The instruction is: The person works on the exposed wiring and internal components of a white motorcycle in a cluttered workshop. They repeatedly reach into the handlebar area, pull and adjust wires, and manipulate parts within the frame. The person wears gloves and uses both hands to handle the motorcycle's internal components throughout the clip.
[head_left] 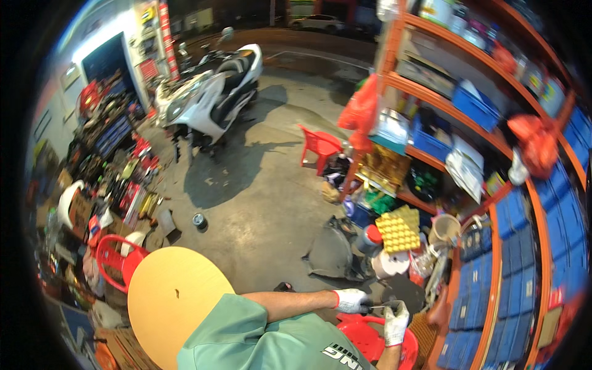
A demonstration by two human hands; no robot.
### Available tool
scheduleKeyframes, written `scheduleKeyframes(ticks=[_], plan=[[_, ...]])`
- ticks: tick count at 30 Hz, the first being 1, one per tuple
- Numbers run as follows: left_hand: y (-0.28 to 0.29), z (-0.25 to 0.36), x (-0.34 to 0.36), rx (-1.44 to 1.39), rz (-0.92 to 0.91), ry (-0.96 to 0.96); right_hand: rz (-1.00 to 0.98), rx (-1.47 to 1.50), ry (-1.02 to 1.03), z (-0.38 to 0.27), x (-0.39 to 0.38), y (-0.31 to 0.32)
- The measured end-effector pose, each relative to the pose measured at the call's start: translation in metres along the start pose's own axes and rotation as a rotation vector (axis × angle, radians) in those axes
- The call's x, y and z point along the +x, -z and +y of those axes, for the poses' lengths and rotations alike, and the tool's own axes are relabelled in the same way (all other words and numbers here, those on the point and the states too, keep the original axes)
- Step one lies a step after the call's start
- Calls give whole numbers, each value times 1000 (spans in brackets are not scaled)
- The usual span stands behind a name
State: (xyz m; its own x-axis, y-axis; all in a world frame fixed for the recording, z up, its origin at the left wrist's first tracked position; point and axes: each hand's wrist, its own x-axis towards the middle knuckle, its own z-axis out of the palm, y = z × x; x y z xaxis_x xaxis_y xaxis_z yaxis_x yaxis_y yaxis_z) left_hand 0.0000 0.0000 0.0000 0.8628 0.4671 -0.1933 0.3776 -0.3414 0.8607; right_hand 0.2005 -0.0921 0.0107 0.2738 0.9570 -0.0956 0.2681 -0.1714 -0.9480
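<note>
Gripped by left hand (351,301) and right hand (396,324), a thin rod (378,306) is aligned nine-to-three, at the left's three o'clock.

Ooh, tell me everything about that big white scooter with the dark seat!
The big white scooter has smooth, plastic-looking panels, a dark, padded-looking seat and a raised mirror. It stands upright on the grey concrete floor at the picture's upper left, its front angled toward the lower left. Nobody is touching it. Its underside is too dark to tell.
</note>
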Motion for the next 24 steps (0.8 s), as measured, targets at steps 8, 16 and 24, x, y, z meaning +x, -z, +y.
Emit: scheduleKeyframes(ticks=[8,16,24], plan=[[135,-163,-172,-373,743,239,-430,25,-12,-51,103,-279],[283,-244,-307,-1043,1225,82,-921,52,-265,-147,142,-532],[390,-326,-382,-1250,1517,240,-1165,-72,-214,-180,231,-680]])
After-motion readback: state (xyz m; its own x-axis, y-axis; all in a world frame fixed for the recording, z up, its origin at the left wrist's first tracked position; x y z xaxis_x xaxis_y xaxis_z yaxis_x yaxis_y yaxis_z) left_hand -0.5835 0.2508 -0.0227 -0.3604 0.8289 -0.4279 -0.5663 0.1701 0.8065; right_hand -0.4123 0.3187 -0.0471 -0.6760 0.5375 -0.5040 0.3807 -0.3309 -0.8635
